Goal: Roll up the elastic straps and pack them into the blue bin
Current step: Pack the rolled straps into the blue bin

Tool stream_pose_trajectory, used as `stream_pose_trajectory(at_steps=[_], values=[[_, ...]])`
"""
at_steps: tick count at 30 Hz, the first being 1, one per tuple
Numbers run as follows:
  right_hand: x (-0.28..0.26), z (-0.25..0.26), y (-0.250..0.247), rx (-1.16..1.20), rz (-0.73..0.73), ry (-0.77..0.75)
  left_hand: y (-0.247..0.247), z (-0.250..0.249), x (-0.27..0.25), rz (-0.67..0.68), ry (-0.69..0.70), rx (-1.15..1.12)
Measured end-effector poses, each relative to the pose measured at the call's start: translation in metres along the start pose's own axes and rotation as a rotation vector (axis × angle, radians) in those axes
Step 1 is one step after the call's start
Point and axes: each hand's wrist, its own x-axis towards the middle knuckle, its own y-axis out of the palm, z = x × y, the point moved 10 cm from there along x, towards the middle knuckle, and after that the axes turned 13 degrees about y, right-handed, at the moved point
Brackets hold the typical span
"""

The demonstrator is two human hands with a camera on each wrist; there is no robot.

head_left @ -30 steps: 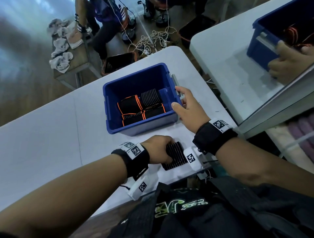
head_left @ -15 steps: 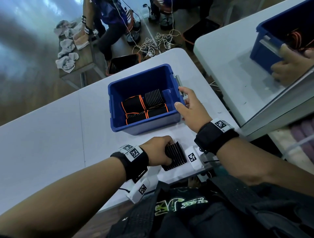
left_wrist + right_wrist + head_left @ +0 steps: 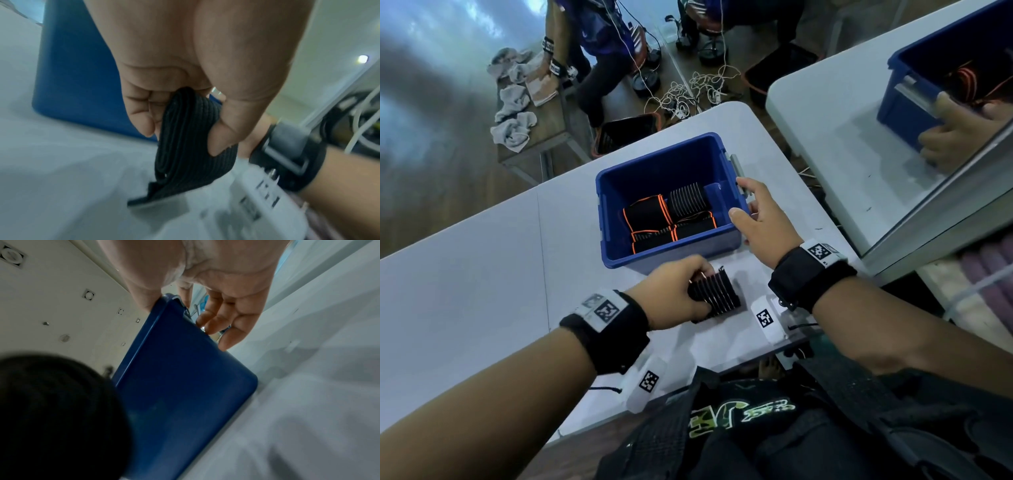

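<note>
The left hand [image 3: 678,291] grips a rolled black strap [image 3: 717,294] just in front of the blue bin [image 3: 671,253], above the white surface [image 3: 482,274]; in the left wrist view the fingers [image 3: 141,120] and thumb curl round the roll [image 3: 185,146], pinching it from both sides, its loose end hanging towards the surface. The right hand [image 3: 763,219] rests on the bin's near right corner, thumb on the rim, fingers [image 3: 218,321] loosely spread down the outer wall beside the grey handle [image 3: 738,171]. Inside the bin lie several rolled straps [image 3: 667,219], some edged in orange, packed side by side at the near end
</note>
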Motion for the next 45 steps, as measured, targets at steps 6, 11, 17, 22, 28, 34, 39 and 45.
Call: stream_pose_trajectory(at_steps=[6, 11, 17, 22, 28, 34, 39, 45], values=[[0.001, 0.000, 0.001, 0.018, 0.008, 0.002, -0.079, -0.025, -0.028, -0.165, 0.058, -0.165], [0.001, 0.000, 0.001, 0.024, 0.012, -0.001, -0.151, -0.032, -0.021, -0.242, 0.082, -0.077], [0.002, -0.001, 0.000, 0.033, 0.004, -0.007, -0.223, -0.001, 0.019, -0.414, 0.024, -0.028], [0.003, -0.002, 0.000, 0.014, 0.006, -0.009, -0.209, 0.029, 0.064, -0.373, -0.121, 0.185], [0.000, 0.002, -0.005, -0.009, -0.011, -0.020, -0.150, 0.033, 0.098, -0.154, -0.118, 0.311], [-0.001, 0.003, -0.006, -0.009, -0.020, -0.020, -0.126, 0.039, 0.114, 0.008, -0.124, 0.414], [-0.001, 0.005, -0.006, -0.011, -0.022, -0.024, -0.124, 0.042, 0.125, 0.056, -0.118, 0.461], [-0.001, 0.004, -0.006, 0.003, -0.016, -0.018, -0.126, 0.045, 0.135, 0.030, -0.100, 0.543]])
